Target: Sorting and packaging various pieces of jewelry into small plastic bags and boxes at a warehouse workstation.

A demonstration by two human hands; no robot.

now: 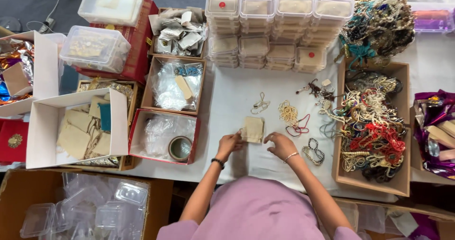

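One small beige pouch lies at two hands. Four loose necklaces are beside it on the worktop. One tape roll sits in one red box. One wooden tray holds many beads.

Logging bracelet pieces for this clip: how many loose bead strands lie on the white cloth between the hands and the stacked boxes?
3: a thin pale looped strand, a cream bead cluster right of it, and a red cord loop beside that. Others may hide among the tangle further right.
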